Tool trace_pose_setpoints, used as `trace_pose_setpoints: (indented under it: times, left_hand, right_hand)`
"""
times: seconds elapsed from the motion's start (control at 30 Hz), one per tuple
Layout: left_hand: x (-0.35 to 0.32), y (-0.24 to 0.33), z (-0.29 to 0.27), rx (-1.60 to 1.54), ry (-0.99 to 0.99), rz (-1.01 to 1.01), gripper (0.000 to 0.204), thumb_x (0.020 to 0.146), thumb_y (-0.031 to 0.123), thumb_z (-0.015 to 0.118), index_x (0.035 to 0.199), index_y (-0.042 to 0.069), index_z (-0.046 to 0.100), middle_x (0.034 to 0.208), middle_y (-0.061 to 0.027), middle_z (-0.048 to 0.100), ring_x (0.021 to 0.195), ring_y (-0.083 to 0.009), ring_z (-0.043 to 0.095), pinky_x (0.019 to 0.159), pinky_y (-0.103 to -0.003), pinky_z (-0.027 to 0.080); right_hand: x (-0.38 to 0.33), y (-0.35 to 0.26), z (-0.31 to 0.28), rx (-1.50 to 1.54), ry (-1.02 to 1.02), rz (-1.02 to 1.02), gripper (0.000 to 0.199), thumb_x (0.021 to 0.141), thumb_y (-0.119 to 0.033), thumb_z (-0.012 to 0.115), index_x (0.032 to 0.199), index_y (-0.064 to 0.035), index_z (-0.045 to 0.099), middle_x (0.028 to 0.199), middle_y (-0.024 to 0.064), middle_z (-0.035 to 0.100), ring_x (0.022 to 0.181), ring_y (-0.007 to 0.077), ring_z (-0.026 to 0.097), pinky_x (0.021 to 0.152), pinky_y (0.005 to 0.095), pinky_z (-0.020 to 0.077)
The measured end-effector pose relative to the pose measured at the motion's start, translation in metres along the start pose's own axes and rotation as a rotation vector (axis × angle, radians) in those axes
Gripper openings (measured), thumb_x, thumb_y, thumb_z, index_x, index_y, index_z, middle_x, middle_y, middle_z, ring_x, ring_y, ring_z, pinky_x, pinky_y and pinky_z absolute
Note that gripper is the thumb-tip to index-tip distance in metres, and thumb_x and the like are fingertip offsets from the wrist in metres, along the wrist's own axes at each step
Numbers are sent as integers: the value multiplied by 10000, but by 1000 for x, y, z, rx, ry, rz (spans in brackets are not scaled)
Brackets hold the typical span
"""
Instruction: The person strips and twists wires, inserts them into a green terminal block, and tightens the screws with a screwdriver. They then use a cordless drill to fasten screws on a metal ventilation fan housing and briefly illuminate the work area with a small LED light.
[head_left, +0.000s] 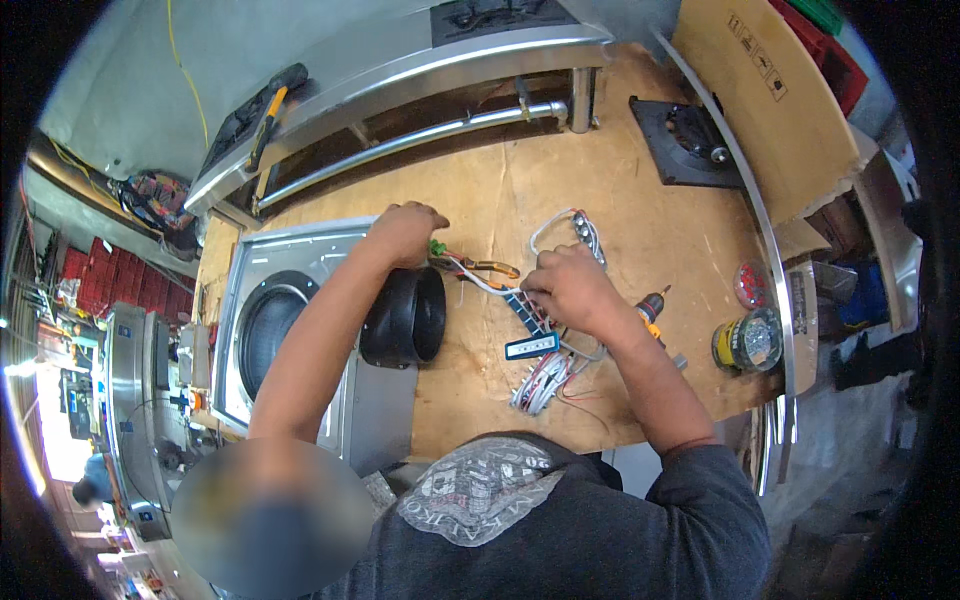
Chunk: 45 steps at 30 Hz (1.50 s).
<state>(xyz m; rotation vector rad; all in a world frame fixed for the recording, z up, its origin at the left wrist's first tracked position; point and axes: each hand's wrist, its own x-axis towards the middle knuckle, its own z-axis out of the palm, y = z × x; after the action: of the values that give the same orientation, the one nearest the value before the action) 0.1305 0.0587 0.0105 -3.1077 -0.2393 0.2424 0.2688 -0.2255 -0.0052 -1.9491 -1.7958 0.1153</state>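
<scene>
My left hand [405, 235] is over the far right corner of a metal housing [340, 405] with a round opening, its fingers reaching right, apart and slightly bent. A small green connector [437, 247] with wires lies just below its fingertips. Below that hand, a black round duct collar [405, 318] rests on the housing's right edge. My right hand [572, 290] pinches a white cable [490, 288] that runs left toward the connector. Orange-handled pliers [492, 267] lie between the hands. Near the right hand are a blue-framed button panel [532, 346] and a bundle of white wires [545, 383].
A yellow-and-black power drill [652, 312] lies to the right, with a clear jar [758, 340] and a red lid [750, 285] beyond. A black burner plate [690, 145] sits far right by a cardboard box [750, 100]. A steel stove frame [420, 90] holds an orange-handled hammer [268, 125].
</scene>
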Motion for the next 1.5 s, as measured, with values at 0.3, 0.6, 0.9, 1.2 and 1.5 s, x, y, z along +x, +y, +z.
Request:
trace_pose_setpoints:
  times: [0.3, 0.6, 0.9, 1.2, 1.5]
  left_hand:
    - [67, -38, -9, 196, -333, -207, 304, 738, 271, 761, 1001, 119, 763, 1044, -155, 734, 989, -349, 697, 842, -460, 560]
    - [-31, -144, -16, -430, 371, -582, 393, 774, 273, 799, 1061, 18, 714, 911, -144, 732, 845, -257, 695, 803, -362, 517]
    - [-53, -113, 45, -653, 693, -537, 338, 891, 253, 738, 1108, 8, 653, 935, -102, 704, 856, -177, 650, 793, -308, 503]
    - [-45, -102, 35, -897, 748, -525, 383, 864, 257, 777, 1139, 11, 673, 925, -68, 697, 862, -166, 632, 806, -305, 495]
    - [-59, -97, 38, -800, 695, -490, 445, 826, 309, 799, 1192, 76, 701, 1062, -168, 734, 984, -280, 701, 898, -371, 520]
  right_hand:
    - [25, 45, 6, -136, 183, 181, 198, 831, -197, 659, 997, -144, 752, 983, 84, 644, 1042, 292, 598, 960, 454, 420]
    - [45, 34, 30, 167, 312, 221, 338, 852, -214, 676, 1167, -92, 679, 1153, 151, 633, 1118, 350, 585, 972, 451, 453]
    - [-38, 26, 43, 308, 190, 446, 312, 862, -212, 691, 1108, -20, 699, 1025, 183, 685, 984, 349, 662, 873, 410, 518]
    - [-62, 10, 46, 262, 39, 543, 336, 870, -260, 676, 1113, -30, 695, 1063, 198, 678, 1003, 375, 646, 885, 437, 513]
    - [49, -69, 26, 197, 280, 164, 297, 865, -233, 691, 1073, -22, 699, 1032, 183, 682, 985, 354, 657, 864, 427, 518]
